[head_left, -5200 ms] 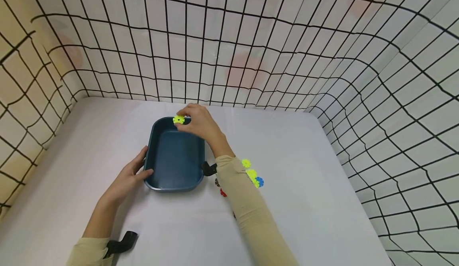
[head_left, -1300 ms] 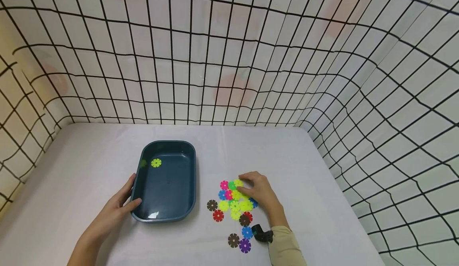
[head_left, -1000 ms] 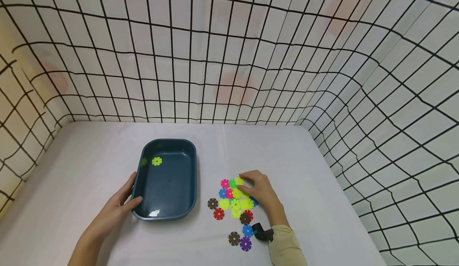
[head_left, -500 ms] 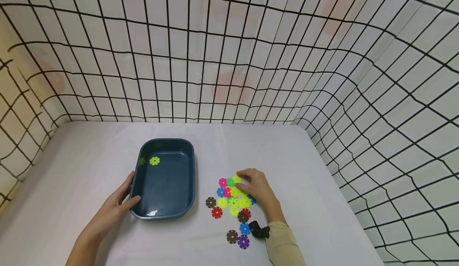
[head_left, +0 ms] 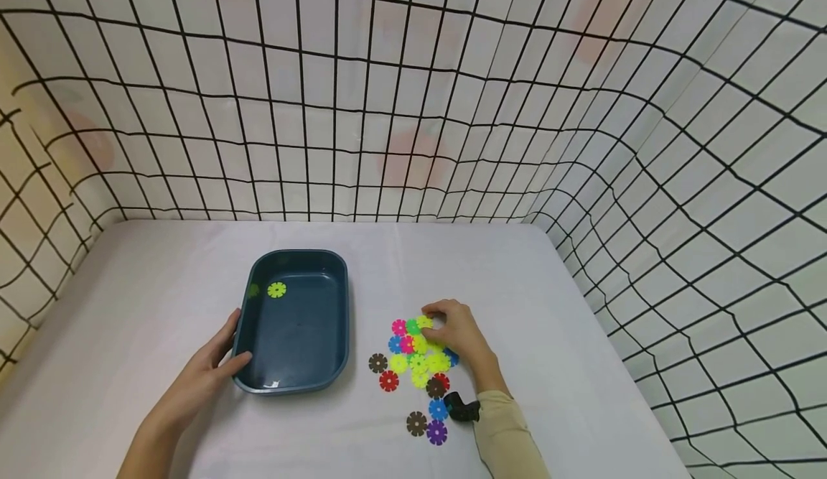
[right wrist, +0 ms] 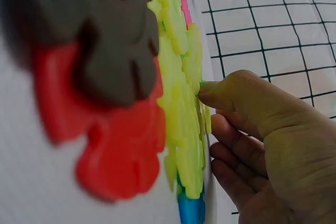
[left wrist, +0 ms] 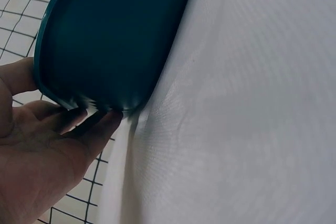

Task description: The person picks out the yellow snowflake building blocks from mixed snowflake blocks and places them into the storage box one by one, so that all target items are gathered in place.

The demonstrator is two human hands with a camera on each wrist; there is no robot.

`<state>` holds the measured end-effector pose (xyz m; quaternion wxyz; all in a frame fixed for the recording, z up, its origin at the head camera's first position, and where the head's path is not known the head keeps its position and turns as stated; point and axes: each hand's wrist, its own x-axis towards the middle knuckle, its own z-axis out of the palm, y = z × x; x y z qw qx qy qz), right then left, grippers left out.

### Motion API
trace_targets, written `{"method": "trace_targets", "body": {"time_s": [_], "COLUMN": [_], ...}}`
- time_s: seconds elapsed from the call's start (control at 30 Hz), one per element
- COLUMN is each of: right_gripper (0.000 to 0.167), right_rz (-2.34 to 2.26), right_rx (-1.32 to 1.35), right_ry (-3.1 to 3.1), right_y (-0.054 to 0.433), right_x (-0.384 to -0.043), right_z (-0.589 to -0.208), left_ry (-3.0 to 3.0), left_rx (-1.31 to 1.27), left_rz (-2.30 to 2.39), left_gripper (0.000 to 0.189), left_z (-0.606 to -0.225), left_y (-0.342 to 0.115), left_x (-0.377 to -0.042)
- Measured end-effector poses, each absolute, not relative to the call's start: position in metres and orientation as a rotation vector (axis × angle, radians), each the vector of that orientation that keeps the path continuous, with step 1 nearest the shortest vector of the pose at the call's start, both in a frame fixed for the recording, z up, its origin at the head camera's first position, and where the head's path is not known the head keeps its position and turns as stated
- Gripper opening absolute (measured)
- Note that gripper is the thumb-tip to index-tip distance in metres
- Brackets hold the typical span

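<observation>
My left hand (head_left: 205, 373) grips the near left side of a dark blue tray (head_left: 297, 328), thumb over the rim and fingers along the outer wall; the left wrist view shows the fingertips at its wall (left wrist: 105, 51). One yellow notched interlocking disc (head_left: 276, 290) lies in the tray's far left part. Right of the tray is a cluster of flat notched discs. My right hand (head_left: 460, 332) is at its far right edge, thumb and fingertips pinching a yellow disc (head_left: 423, 322). In the right wrist view the thumb presses on the stacked yellow discs (right wrist: 184, 124).
Around the pile lie pink (head_left: 399, 327), green (head_left: 412, 327), blue (head_left: 438, 409), red (head_left: 389, 380), brown (head_left: 416, 424) and purple (head_left: 436, 432) discs. A black wire grid (head_left: 336, 113) borders the white-covered table (head_left: 549, 364) at the back and sides.
Since the oldest frame, the right hand has moved from above the tray, where it held a yellow disc, to the pile. That disc now lies inside. Over the last second both hands stay nearly still.
</observation>
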<state>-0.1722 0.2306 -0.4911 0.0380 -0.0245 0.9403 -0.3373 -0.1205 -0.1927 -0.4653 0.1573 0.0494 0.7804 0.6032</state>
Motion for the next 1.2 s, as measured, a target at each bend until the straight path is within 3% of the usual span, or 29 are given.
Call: {"method": "trace_targets", "body": {"time_s": [0.43,1.2], "right_gripper": [0.039,0.039], "right_rz": [-1.03,-1.026], "right_rx": [-0.07,-0.438], "right_ry": [2.918,3.021], "right_y": [0.229,0.205], "right_x": [-0.17,-0.185], "right_z": [-0.487,-0.453], "left_ry": [2.229,2.236], "left_rx": [0.161,0.133], "left_rz": [1.741,1.702], "left_gripper": [0.085,0.086], "left_z": [-0.466,-0.466], "left_y": [-0.194,-0.193], "left_x": [-0.121,-0.121]}}
